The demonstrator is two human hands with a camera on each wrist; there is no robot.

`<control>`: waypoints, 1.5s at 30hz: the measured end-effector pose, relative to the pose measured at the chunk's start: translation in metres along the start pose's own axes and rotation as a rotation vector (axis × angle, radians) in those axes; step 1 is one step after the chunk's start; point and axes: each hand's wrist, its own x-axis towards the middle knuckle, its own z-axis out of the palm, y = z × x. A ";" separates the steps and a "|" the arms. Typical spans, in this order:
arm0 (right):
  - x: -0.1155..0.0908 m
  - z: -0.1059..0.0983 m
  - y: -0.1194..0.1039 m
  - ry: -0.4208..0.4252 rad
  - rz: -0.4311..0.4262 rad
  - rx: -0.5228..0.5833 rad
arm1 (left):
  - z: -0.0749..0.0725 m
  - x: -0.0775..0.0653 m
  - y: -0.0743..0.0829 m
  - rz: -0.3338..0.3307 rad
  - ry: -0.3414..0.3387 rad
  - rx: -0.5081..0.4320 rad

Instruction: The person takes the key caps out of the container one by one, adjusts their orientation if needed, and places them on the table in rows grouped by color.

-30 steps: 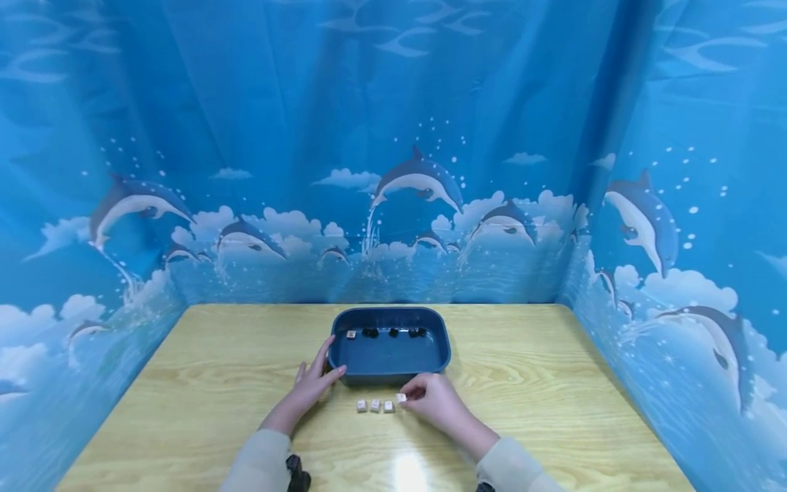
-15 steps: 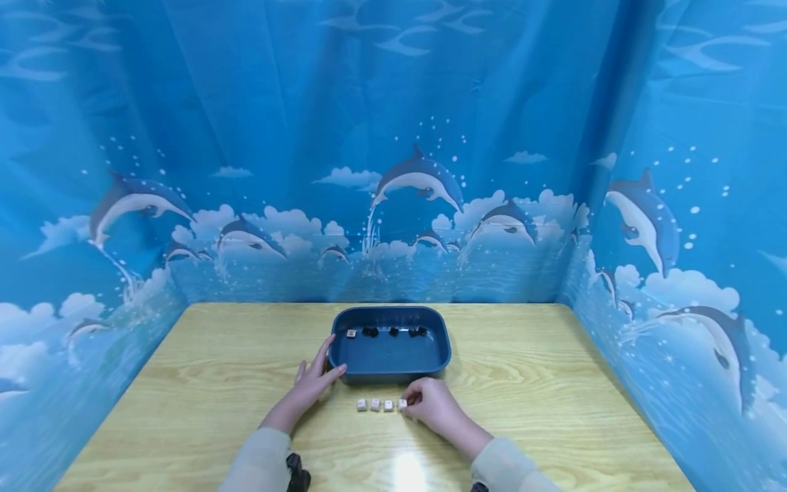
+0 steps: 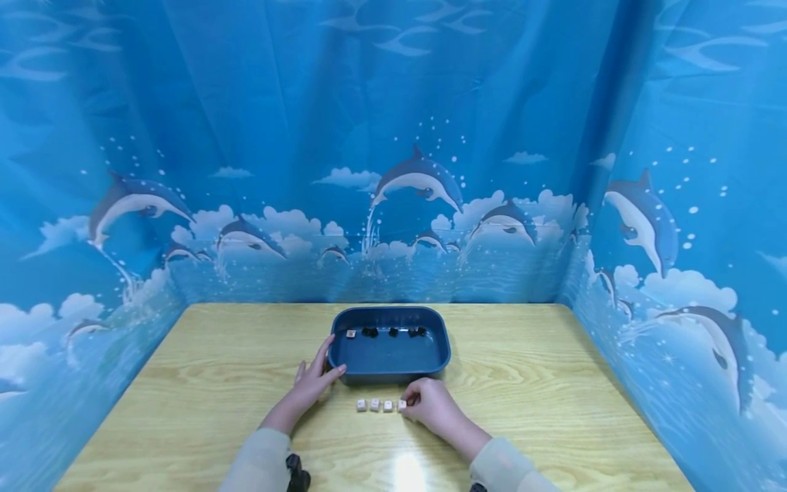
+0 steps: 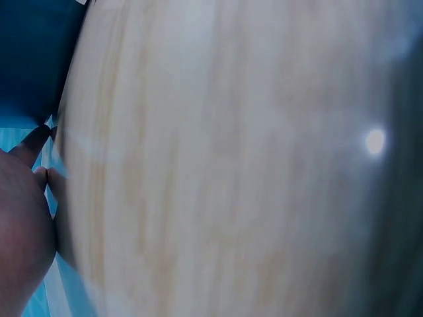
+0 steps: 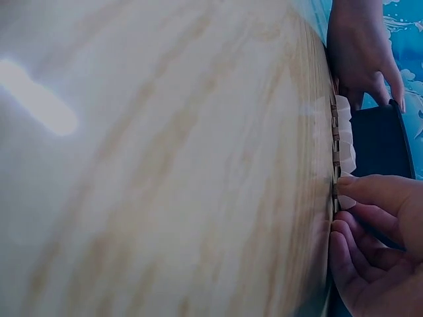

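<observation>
My right hand [image 3: 433, 406] pinches a small white keycap [image 3: 402, 405] between thumb and fingers, at the right end of a row on the table. To its left stand three more white keycaps, the nearest being a marked keycap [image 3: 388, 406]. In the right wrist view the pinched keycap [image 5: 346, 202] shows at the fingertips. My left hand [image 3: 309, 387] rests with spread, straight fingers against the left side of a dark blue tray [image 3: 393, 378]. Inside the tray lie a white keycap [image 3: 351, 334] and several small black pieces [image 3: 370, 332], too small to identify.
The wooden table [image 3: 522, 369] ends at a blue curtain [image 3: 295, 137] printed with dolphins, at the back and both sides. A bright light reflection [image 3: 408, 471] lies on the tabletop near the front.
My right hand has lowered the keycap slightly towards me, into line with the other three. My left hand and the tray have stayed in place.
</observation>
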 end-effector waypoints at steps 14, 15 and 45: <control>0.000 -0.001 -0.003 -0.027 0.029 0.027 | 0.000 0.000 0.000 -0.001 0.009 0.007; 0.000 -0.001 -0.003 -0.027 0.029 0.026 | 0.000 0.000 0.000 0.005 0.012 0.009; 0.030 -0.063 -0.029 -0.061 0.013 0.231 | 0.000 -0.003 0.000 0.046 0.006 0.010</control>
